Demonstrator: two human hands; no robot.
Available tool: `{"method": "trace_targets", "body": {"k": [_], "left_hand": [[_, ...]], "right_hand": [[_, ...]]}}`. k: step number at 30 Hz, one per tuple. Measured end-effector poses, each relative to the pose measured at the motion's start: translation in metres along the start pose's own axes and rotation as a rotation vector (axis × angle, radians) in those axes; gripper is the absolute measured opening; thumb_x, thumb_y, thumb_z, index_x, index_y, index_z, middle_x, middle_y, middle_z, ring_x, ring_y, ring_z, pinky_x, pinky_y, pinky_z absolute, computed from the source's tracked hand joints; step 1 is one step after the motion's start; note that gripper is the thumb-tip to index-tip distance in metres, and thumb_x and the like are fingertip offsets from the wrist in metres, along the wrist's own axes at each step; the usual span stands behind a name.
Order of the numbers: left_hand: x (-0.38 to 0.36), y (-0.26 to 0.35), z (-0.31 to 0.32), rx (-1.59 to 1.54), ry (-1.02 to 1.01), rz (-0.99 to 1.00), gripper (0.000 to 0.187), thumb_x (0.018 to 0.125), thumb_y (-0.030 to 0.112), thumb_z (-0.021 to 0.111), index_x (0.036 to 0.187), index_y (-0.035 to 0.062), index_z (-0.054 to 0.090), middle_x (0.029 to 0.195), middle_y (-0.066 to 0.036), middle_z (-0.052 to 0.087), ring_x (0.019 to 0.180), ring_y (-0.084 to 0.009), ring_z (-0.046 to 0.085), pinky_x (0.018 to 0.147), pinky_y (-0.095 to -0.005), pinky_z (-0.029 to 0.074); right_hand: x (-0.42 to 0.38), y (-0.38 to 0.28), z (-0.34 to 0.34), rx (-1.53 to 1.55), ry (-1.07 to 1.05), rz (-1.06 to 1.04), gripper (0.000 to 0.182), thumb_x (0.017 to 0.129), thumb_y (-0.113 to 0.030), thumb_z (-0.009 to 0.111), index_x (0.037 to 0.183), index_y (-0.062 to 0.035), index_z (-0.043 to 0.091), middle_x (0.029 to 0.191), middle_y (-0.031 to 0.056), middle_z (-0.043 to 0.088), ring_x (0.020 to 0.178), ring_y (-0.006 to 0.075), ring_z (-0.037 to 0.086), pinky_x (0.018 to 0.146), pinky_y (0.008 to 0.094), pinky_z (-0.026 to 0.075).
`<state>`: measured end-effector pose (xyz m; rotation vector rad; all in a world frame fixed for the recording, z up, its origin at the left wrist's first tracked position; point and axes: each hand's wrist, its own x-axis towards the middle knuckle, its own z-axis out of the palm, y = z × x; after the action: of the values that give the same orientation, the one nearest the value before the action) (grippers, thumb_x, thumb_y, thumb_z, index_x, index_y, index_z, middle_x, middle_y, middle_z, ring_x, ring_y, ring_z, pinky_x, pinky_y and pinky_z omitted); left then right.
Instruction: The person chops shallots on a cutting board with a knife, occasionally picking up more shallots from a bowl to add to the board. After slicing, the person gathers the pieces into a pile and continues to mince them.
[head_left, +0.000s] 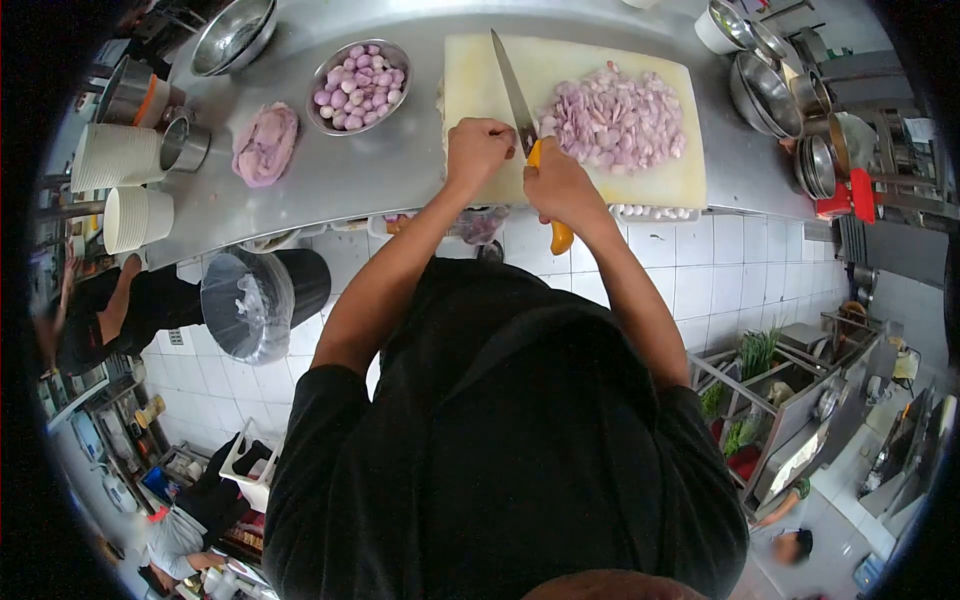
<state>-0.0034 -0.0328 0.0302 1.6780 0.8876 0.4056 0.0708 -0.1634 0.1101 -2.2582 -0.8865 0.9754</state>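
My right hand [563, 187] is wrapped round the orange handle of a long kitchen knife [511, 82]. The blade points away from me over the left half of a thick white cutting board [470, 75]. Just left of the blade, my left hand [479, 153] rests at the board's near side with curled fingers. Whatever those fingers hold, if anything, is hidden. A broad pile of sliced shallots [615, 120] covers the board's right half, to the right of the knife. Peeled whole shallots [360, 85] fill a metal bowl [314, 108] left of the board.
A knotted plastic bag [265, 145] lies on the steel table [400, 160]. Stacked white tubs [117, 158] and metal bowls [765, 95] stand at the sides. A lined bin [245, 305] is on the floor at left. Other people [190, 535] are around the room.
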Motion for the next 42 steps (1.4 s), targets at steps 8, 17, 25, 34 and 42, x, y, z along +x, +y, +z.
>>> {"method": "trace_targets", "body": {"k": [8, 17, 25, 34, 42], "left_hand": [[0.001, -0.004, 0.001, -0.058, 0.034, 0.004, 0.019, 0.083, 0.013, 0.067, 0.087, -0.0024, 0.077, 0.067, -0.012, 0.072, 0.062, -0.0173, 0.072, 0.064, -0.0288, 0.056], [0.004, -0.004, 0.004, 0.065, -0.021, 0.012, 0.021, 0.087, 0.014, 0.071, 0.097, -0.0039, 0.076, 0.072, -0.01, 0.073, 0.061, -0.0119, 0.068, 0.06, -0.0272, 0.054], [-0.009, -0.011, -0.015, 0.086, 0.11, 0.231, 0.022, 0.089, 0.014, 0.072, 0.107, 0.0036, 0.076, 0.079, -0.01, 0.074, 0.064, -0.0135, 0.067, 0.061, -0.0286, 0.053], [0.038, 0.002, -0.135, 0.587, 0.534, 0.487, 0.021, 0.077, 0.015, 0.073, 0.097, 0.0078, 0.078, 0.093, -0.016, 0.071, 0.085, -0.0323, 0.068, 0.076, -0.0435, 0.055], [0.092, -0.013, -0.167, 1.008, 0.227, 0.37, 0.028, 0.08, 0.021, 0.069, 0.105, 0.0136, 0.077, 0.107, -0.017, 0.069, 0.101, -0.0365, 0.064, 0.092, -0.0455, 0.051]], "right_hand": [[0.008, 0.006, 0.019, -0.026, 0.071, -0.031, 0.025, 0.09, -0.008, 0.049, 0.107, 0.0089, 0.042, 0.075, 0.0274, 0.065, 0.056, 0.0367, 0.067, 0.052, 0.0459, 0.054], [0.017, 0.011, 0.001, -0.003, 0.056, -0.005, 0.033, 0.088, -0.014, 0.056, 0.109, 0.0081, 0.044, 0.088, 0.0358, 0.066, 0.09, 0.0509, 0.066, 0.081, 0.0568, 0.052], [0.014, 0.025, 0.006, 0.011, 0.18, -0.13, 0.033, 0.093, -0.02, 0.056, 0.11, 0.0059, 0.045, 0.085, 0.0356, 0.064, 0.084, 0.0533, 0.063, 0.076, 0.0578, 0.05], [0.011, 0.063, 0.021, 0.003, 0.163, -0.038, 0.032, 0.096, -0.021, 0.056, 0.114, 0.0024, 0.044, 0.085, 0.0344, 0.065, 0.082, 0.0528, 0.064, 0.073, 0.0589, 0.05], [0.015, 0.077, 0.012, -0.048, 0.233, -0.055, 0.034, 0.095, -0.016, 0.055, 0.12, 0.0036, 0.041, 0.085, 0.033, 0.066, 0.082, 0.0517, 0.065, 0.073, 0.0584, 0.05]]}}
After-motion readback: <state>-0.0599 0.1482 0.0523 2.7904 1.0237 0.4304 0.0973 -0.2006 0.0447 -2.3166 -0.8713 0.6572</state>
